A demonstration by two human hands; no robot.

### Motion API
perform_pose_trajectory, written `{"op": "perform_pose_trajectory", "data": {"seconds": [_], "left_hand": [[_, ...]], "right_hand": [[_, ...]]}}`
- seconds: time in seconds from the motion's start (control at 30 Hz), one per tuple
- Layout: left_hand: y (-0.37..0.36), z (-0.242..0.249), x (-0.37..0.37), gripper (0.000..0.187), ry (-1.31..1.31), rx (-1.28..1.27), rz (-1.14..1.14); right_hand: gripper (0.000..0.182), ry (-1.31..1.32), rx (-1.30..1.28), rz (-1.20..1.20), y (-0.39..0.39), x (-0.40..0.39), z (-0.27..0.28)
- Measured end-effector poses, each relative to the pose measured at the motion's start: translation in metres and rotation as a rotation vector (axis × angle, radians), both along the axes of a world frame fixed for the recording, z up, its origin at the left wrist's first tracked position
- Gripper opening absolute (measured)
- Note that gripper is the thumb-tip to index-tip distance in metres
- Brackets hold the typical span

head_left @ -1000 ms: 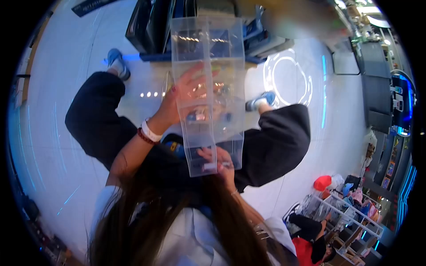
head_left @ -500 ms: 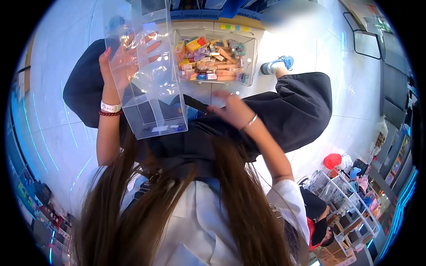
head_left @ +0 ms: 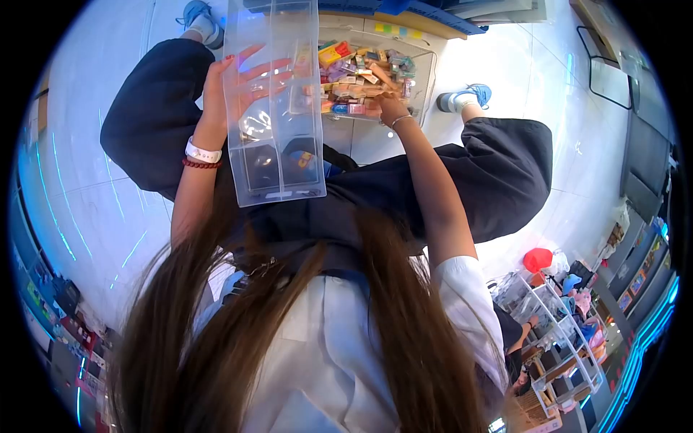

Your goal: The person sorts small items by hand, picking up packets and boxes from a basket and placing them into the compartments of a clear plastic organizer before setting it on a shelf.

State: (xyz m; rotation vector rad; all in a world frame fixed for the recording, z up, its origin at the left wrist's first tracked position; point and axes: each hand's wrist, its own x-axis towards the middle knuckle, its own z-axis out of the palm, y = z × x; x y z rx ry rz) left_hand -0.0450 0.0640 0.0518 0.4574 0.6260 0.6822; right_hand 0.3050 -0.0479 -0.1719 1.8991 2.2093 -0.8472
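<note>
A clear, divided plastic container (head_left: 278,169) stands over my lap, and my left hand (head_left: 242,83) supports it from beneath and the side, its fingers spread and seen through the plastic. Beyond it on the floor lies a clear bin (head_left: 426,83) full of small colourful boxes and packets (head_left: 354,79). My right hand (head_left: 392,108) reaches over the near right edge of that bin, its fingertips among the packets. Whether those fingers hold anything is too small to tell.
My legs in dark trousers (head_left: 498,162) spread to both sides. Blue-edged shelving (head_left: 426,13) runs behind the bin. At the lower right are a white rack (head_left: 556,339), a red item (head_left: 537,260) and another person (head_left: 516,353), partly hidden.
My right hand has moved from above my lap forward to the packets in the bin. The divided container has shifted right and stands straighter, with my left hand still on it.
</note>
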Motion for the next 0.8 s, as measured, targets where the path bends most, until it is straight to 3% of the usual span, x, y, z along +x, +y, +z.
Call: {"op": "perform_pose_trajectory", "data": {"seconds": [0.07, 0.23, 0.53, 0.63, 0.7, 0.8], "left_hand": [[0.001, 0.000, -0.001, 0.070, -0.021, -0.026, 0.034], [0.003, 0.005, 0.000, 0.069, -0.036, -0.032, 0.097], [-0.001, 0.010, -0.007, 0.068, -0.078, -0.090, 0.143], [-0.002, 0.012, -0.009, 0.078, -0.012, -0.039, 0.149], [-0.002, 0.011, -0.011, 0.067, -0.049, -0.073, 0.214], [0.000, 0.012, -0.012, 0.066, -0.009, -0.067, 0.237]], "right_hand": [[0.026, -0.139, -0.008, 0.025, 0.004, -0.008, 0.002], [0.027, -0.180, -0.012, 0.003, 0.014, -0.018, 0.015], [0.030, -0.152, -0.111, -0.017, 0.014, -0.017, 0.009], [0.028, -0.131, -0.125, -0.024, 0.014, -0.017, 0.009], [0.027, -0.127, -0.143, -0.026, 0.015, -0.015, 0.006], [0.021, -0.029, -0.084, -0.087, 0.016, -0.012, 0.001]]}}
